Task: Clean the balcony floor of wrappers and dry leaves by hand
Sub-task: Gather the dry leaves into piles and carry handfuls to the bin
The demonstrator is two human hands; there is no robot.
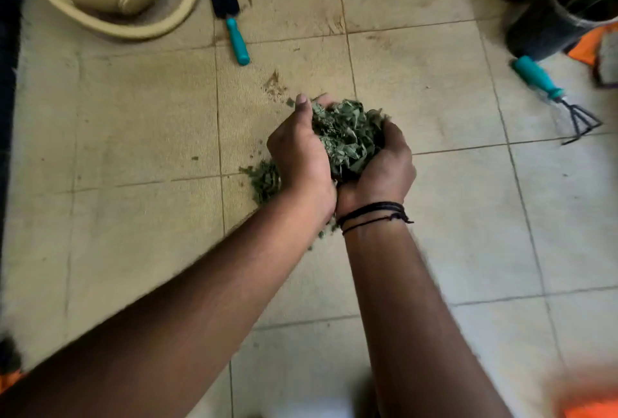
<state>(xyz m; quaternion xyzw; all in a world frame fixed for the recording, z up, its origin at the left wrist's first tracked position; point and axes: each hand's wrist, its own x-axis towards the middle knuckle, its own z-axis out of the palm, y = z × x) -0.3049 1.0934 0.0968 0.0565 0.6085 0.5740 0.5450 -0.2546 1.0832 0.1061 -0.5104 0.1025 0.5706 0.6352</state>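
1. The left hand (pixel 301 153) and the right hand (pixel 381 166) are cupped side by side, and their grip curls round a big clump of dry leaves (pixel 347 136) held above the tiled floor (pixel 133 116).
2. A small heap of leaves (pixel 266 180) lies on the floor just under the left wrist, so I think the job is partly done.
3. I see no wrappers on the floor.
4. A little trowel (pixel 230 19) and a hand rake (pixel 555 96) lie well apart from the hands.
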